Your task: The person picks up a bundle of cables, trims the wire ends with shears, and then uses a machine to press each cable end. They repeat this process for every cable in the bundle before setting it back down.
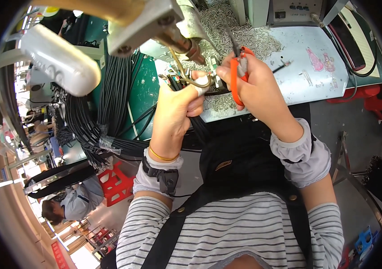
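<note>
My left hand (179, 101) is closed around a bundle of black cables (196, 126), whose ends with small connectors fan out above the fist. A pale wrap covers its thumb. Orange-handled scissors (234, 83) are tucked in my right hand (262, 83), blades pointing away from me. The thumb and forefinger of that hand come together at a small pale part (218, 75), close to the left thumb; whether they pinch it I cannot tell. Just above the left hand hang a metal nozzle (194, 53) and a bent brass-coloured tube (178, 67).
Loose small metal pins (249, 38) are heaped over the far part of the pale work sheet (305, 85). Thick bundles of black cables (112, 96) lie at left by a white rounded lamp-like piece (61, 60). A control box (295, 13) and a phone (350, 42) stand at far right.
</note>
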Motion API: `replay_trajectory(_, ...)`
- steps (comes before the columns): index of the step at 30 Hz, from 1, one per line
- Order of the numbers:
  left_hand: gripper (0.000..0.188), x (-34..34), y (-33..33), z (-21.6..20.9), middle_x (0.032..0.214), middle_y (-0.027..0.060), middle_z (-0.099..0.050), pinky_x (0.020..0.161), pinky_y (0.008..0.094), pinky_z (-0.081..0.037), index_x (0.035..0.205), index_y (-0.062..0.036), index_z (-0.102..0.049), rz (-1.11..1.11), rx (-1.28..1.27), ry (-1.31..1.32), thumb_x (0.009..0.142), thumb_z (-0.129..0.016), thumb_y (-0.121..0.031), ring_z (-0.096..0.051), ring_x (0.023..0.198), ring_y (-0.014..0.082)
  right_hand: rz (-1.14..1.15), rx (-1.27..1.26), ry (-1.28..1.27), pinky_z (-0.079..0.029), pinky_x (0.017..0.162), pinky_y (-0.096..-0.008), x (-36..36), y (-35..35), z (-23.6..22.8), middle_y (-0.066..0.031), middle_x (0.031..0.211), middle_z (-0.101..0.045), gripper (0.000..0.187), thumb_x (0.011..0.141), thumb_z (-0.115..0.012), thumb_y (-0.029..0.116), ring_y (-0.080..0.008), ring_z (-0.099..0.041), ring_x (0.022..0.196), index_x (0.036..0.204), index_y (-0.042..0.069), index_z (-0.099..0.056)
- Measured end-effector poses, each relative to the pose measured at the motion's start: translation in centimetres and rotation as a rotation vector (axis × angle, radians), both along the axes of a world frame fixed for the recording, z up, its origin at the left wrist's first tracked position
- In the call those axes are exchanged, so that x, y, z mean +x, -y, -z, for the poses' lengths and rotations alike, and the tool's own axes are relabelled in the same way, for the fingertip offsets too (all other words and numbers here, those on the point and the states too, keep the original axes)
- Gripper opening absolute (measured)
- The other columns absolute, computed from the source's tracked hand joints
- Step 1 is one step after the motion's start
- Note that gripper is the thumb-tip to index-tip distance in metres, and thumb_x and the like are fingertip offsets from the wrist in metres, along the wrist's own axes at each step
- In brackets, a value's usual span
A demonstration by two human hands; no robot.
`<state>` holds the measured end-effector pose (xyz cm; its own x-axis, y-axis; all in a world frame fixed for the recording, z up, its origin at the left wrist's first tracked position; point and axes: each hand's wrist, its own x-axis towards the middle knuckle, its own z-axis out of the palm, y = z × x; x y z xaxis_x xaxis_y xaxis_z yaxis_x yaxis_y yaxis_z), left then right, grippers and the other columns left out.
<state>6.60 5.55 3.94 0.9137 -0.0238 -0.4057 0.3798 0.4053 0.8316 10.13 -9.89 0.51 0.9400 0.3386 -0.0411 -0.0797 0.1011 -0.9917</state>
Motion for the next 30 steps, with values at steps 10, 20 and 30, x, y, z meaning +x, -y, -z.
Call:
replay_trajectory(10,0.017,-5.6,1.0,-0.6,0.073,0.0071,-0.056,0.053,0.0239,-0.041,0.095,0.0038,-0.057,-0.064,0.191,0.117,0.082,-0.052,-0.005,-0.052,0.062,0.0138,0.064,0.080,0.047,-0.030,0.038,-0.0184,-3.4,1.4,-2.7,0.0020,0.061,-0.044,0.015,0.085,-0.054,0.014,-0.0031,-0.036,0.043,0.077,0.002,-0.049)
replay_trajectory(20,0.016,-7.3,1.1,0.2,0.076,0.0037,-0.057,0.061,0.0215,-0.042,0.097,0.0013,-0.058,0.096,0.183,0.135,0.083,-0.051,-0.003,-0.051,0.066,0.0097,-0.187,-0.143,0.065,-0.036,0.050,-0.0191,-4.8,1.9,-3.4,0.0012,0.064,-0.048,0.011,0.082,-0.057,0.010,-0.0042,-0.045,0.056,0.084,0.000,-0.054)
replay_trajectory(30,0.018,-8.7,0.7,0.7,0.075,0.0061,-0.057,0.058,0.0205,-0.040,0.098,-0.0001,-0.055,-0.048,0.006,0.131,0.080,-0.053,-0.001,-0.050,0.064,0.0100,-0.075,-0.066,0.085,-0.043,0.053,-0.0207,-5.9,0.7,-0.7,-0.0057,0.073,-0.058,0.011,0.076,-0.061,0.003,-0.0119,-0.055,0.059,0.085,-0.001,-0.057)
